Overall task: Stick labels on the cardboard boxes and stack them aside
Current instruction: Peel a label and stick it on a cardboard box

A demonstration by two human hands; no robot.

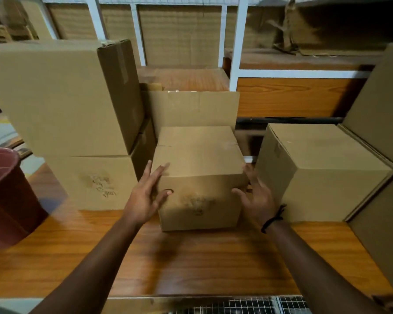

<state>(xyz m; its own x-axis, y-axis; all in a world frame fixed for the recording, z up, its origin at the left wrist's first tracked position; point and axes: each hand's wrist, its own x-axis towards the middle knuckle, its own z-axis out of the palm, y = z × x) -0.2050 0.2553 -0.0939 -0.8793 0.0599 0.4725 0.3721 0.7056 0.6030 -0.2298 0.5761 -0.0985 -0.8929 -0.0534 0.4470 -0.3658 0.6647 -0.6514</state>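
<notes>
On the wooden table, both hands flank the middle cardboard box.

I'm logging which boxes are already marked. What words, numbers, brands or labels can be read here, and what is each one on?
No text here can be read.
centre box, front face: a dark smudged mark, too blurred to read.
lower box of the left stack, front face: a faint scuffed print, too blurred to read.
No stuck-on label, brand or number shows on the other boxes.
</notes>
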